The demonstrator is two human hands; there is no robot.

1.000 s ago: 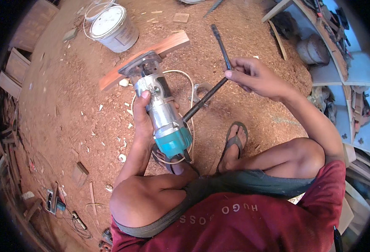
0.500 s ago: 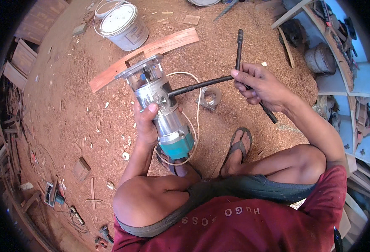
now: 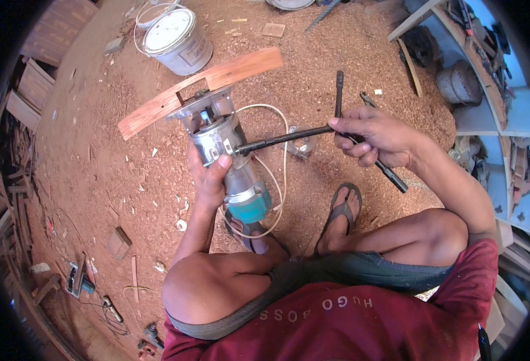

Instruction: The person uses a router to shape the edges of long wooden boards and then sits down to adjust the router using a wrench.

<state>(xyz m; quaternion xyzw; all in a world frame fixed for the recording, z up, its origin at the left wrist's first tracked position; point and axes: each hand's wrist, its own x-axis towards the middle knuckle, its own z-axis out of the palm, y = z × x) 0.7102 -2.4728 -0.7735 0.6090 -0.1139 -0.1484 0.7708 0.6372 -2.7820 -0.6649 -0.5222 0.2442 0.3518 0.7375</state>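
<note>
My left hand wraps around the metal body of a router with a teal end cap. The tool is tilted, its flat base toward the far side. Against that base sits a curved wooden piece with a notch; how it is fastened cannot be seen. In my right hand is a black three-armed socket wrench, gripped near its hub. One arm's tip meets the router's side, another points away from me, the third toward the lower right. A dark rod end shows beyond my right knuckles; whether I hold it is unclear.
Wood shavings cover the floor. A white lidded bucket stands far left, and a clear tape roll lies beyond my feet. Shelves run along the right. Power tools and cords lie at lower left. A pale cord loops beside the router.
The router and curved wooden piece have shifted slightly left and tilted. My right hand has dropped a little with the wrench, whose free arms now sit lower. Its tip stays at the router.
</note>
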